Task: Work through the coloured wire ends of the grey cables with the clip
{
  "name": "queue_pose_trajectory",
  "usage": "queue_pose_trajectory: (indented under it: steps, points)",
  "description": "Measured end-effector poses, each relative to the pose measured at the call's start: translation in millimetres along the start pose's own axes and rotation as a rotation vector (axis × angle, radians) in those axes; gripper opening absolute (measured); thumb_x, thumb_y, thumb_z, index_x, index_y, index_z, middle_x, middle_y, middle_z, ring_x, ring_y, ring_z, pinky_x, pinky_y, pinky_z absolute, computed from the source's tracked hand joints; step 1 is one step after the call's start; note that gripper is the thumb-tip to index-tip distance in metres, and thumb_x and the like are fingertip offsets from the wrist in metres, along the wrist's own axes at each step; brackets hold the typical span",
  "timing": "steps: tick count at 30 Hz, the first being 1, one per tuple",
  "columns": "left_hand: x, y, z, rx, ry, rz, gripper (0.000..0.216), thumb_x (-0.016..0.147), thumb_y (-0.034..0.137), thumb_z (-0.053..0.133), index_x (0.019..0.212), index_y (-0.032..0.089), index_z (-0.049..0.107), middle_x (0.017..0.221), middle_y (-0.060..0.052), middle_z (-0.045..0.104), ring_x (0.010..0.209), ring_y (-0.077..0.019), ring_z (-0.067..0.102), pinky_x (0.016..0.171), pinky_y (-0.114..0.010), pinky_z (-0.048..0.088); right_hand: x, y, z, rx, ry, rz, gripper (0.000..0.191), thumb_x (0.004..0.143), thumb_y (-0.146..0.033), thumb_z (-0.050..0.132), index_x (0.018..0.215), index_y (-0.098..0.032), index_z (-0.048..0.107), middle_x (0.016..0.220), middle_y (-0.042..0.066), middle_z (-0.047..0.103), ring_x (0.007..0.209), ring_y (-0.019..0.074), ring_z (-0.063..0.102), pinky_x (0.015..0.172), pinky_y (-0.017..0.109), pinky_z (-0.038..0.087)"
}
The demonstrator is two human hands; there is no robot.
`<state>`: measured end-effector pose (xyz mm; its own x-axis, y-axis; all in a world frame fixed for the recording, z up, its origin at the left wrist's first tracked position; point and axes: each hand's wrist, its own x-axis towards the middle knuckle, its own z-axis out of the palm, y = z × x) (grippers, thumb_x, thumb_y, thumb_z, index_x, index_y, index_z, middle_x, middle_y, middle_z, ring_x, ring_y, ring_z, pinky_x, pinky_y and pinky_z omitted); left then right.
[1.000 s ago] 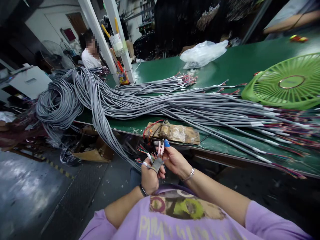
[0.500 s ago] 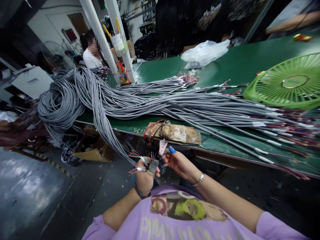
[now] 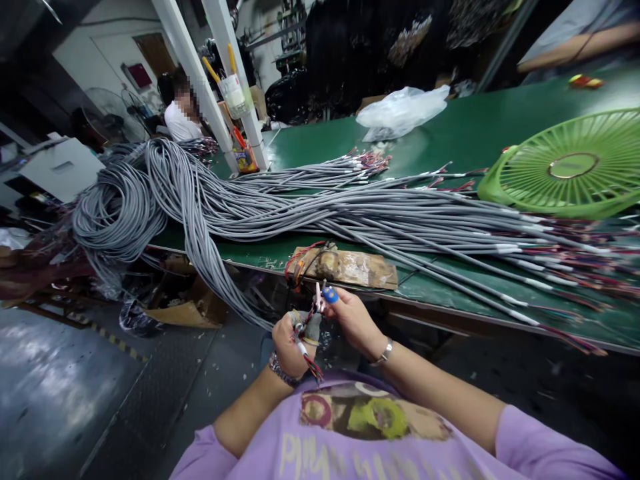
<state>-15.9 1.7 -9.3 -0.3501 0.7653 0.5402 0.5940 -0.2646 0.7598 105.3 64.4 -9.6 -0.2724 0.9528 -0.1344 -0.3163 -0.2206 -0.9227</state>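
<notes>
We see that the grey cables (image 3: pixel 280 217) have a smooth plastic skin with a soft sheen. The green table top (image 3: pixel 313 141) is smooth and rather glossy, while the wooden board (image 3: pixel 357 268) is rough and stained. The crumpled bag (image 3: pixel 403 112) looks to us like thin, shiny plastic; the green fan guard (image 3: pixel 527 179), like moulded plastic. The purple shirt (image 3: pixel 267 443) is matt cloth, and the bracelet (image 3: pixel 385 351) shines like metal.

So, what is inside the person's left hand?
The left hand holds a cable end with a white band; its coloured wires stick out toward the shirt. The hand covers the rest, so anything else inside is hidden.
</notes>
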Motion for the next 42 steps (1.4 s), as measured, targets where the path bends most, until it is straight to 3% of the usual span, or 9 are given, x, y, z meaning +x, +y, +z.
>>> queue_pose_trajectory:
  steps: [5,8,12,19,24,29,33,37,42]
  points:
    - [1.4,-2.3,-2.2,0.096,-0.036,0.166,0.009,0.077,0.025,0.062,0.073,0.017,0.061,0.059,-0.002,0.062,0.054,-0.0144,0.058,0.055,-0.025,0.046,1.6,2.7,3.7,0.088,0.02,0.049,0.049,0.066,-0.068,0.061,0.062,-0.019,0.059,0.055,0.0,0.054,0.052,0.0119,0.044,0.052,0.025,0.037]
    - [-0.7,-6.9,-0.5,0.088,-0.05,0.19,0.004,0.076,0.021,0.06,0.075,0.017,0.06,0.06,-0.002,0.063,0.054,-0.0149,0.059,0.055,-0.025,0.047,4.9,4.9,6.2,0.332,-0.054,0.22,0.044,0.062,-0.061,0.07,0.073,-0.019,0.064,0.063,0.001,0.06,0.058,0.0128,0.051,0.056,0.025,0.041]
    - [-5.0,-8.9,0.5,0.063,-0.076,0.144,0.003,0.074,0.021,0.062,0.075,0.018,0.061,0.062,-0.003,0.064,0.056,-0.0159,0.06,0.057,-0.026,0.047,9.1,8.2,7.6,0.471,-0.014,0.232,0.036,0.059,-0.049,0.078,0.072,-0.018,0.065,0.064,0.0,0.063,0.059,0.0118,0.054,0.062,0.025,0.043]
    - [-7.4,-3.1,-3.7,-0.133,-0.116,-0.155,0.012,0.069,0.028,0.072,0.066,0.019,0.063,0.061,-0.002,0.063,0.058,-0.0159,0.058,0.061,-0.027,0.046,2.8,9.0,5.5,0.465,-0.07,0.298,0.039,0.072,-0.058,0.064,0.078,-0.02,0.063,0.071,0.002,0.065,0.062,0.0126,0.055,0.059,0.024,0.043]
    - [-14.0,-12.4,-4.1,-0.429,-0.184,-0.517,0.029,0.071,0.044,0.069,0.069,0.018,0.057,0.052,0.003,0.057,0.042,-0.0103,0.05,0.044,-0.022,0.039,-2.5,14.0,-10.8,0.438,-0.096,0.335,0.038,0.076,-0.059,0.058,0.073,-0.021,0.059,0.071,0.003,0.063,0.064,0.0133,0.057,0.061,0.025,0.045]
    - [-16.1,-15.2,-1.1,-0.769,-0.354,-0.781,0.048,0.074,0.062,0.056,0.074,0.014,0.06,0.055,-0.003,0.063,0.046,-0.0121,0.057,0.042,-0.021,0.036,-8.4,22.4,-32.8,0.296,-0.068,0.291,0.034,0.067,-0.052,0.071,0.074,-0.019,0.063,0.074,0.004,0.064,0.063,0.013,0.055,0.06,0.026,0.044]
    - [-16.5,-13.6,-0.9,-0.855,-0.415,-0.803,0.047,0.072,0.059,0.06,0.076,0.012,0.065,0.069,-0.01,0.07,0.062,-0.018,0.064,0.052,-0.025,0.043,-14.2,20.8,-45.4,-0.008,-0.083,0.21,0.037,0.065,-0.051,0.073,0.077,-0.017,0.065,0.075,0.004,0.064,0.062,0.0131,0.053,0.06,0.027,0.043]
    - [-20.4,-13.7,-7.9,-0.78,-0.527,-0.794,0.044,0.076,0.055,0.057,0.081,0.013,0.067,0.069,-0.008,0.07,0.048,-0.0109,0.058,0.044,-0.02,0.034,-22.4,7.8,-46.3,-0.339,-0.174,0.037,0.032,0.07,-0.051,0.068,0.078,-0.02,0.069,0.073,0.004,0.065,0.067,0.017,0.054,0.066,0.031,0.045]
    - [-28.3,-13.0,-17.6,-0.591,-0.776,-0.769,0.048,0.076,0.058,0.056,0.054,0.015,0.058,0.042,0.001,0.053,0.028,-0.0045,0.032,0.033,-0.021,0.019,-38.3,-10.1,-29.0,-0.45,-0.385,-0.05,0.024,0.078,-0.042,0.062,0.087,-0.021,0.069,0.08,0.004,0.067,0.075,0.0198,0.057,0.07,0.032,0.046]
